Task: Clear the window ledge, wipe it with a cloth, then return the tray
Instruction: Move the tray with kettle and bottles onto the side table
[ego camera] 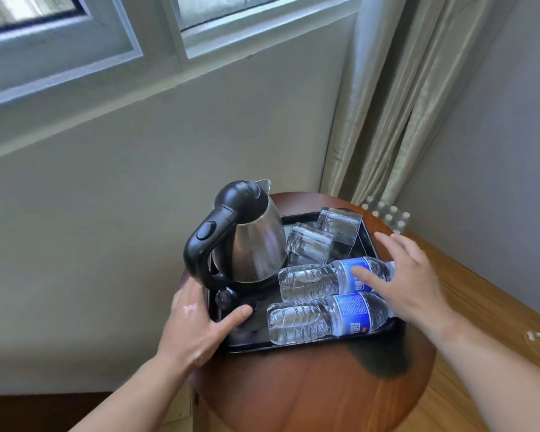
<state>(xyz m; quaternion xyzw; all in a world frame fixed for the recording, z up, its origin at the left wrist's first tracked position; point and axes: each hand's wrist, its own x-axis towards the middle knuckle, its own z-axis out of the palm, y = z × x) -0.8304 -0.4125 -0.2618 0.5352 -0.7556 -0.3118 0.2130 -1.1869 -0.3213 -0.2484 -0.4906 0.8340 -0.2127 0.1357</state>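
Left hand (pixel 197 325) grips the left rim of the black tray (pixel 293 343), thumb inside the rim, fingers outside. The tray rests on a round wooden table (pixel 309 388) below the window ledge (pixel 85 115). On the tray: kettle (pixel 256 244), two upturned glasses (pixel 309 244), two bottles (pixel 318 319) lying flat. Right hand (pixel 412 282), fingers spread wide, holds nothing; its thumb touches the farther bottle's label. Curtain (pixel 387 98) hangs behind.

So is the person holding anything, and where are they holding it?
The left hand grips the black tray at its left edge, thumb inside the rim. The right hand is open over the water bottles, gripping nothing yet.
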